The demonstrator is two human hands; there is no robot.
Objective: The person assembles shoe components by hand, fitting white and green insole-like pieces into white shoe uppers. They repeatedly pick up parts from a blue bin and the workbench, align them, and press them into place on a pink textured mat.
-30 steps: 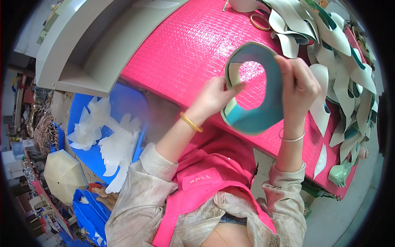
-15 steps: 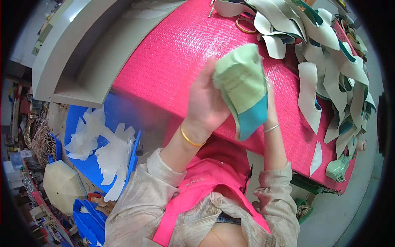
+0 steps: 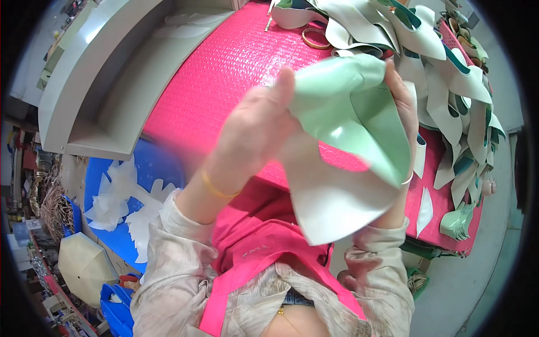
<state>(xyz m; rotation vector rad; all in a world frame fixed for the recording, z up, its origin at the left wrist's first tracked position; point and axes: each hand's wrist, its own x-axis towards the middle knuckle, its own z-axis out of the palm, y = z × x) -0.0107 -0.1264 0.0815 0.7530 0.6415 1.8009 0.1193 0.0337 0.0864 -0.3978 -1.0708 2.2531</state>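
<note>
Both hands hold a shoe upper (image 3: 314, 208) up over the near edge of the pink table. Its outside is shiny mint green and a broad off-white flap hangs toward me, with a curved opening between the two. My left hand (image 3: 252, 123), somewhat blurred, grips the green part at its left end, thumb on top. At the right end, my right hand (image 3: 401, 98) pinches the upper edge; its other fingers are partly behind the material.
A pile of white and green shoe uppers (image 3: 443, 84) covers the table's right side. Beside it lie a white sliver (image 3: 425, 210) and a small mint bundle (image 3: 457, 222). A roll of tape (image 3: 316, 38) lies behind. At left stand a grey shelf unit (image 3: 106, 121) and a blue bin (image 3: 106, 236) holding white scraps.
The shoe upper has turned and spread open, from its pale green and teal lining to its mint and off-white faces. My left hand moved left, my right hand rightward and up. The view shifted slightly.
</note>
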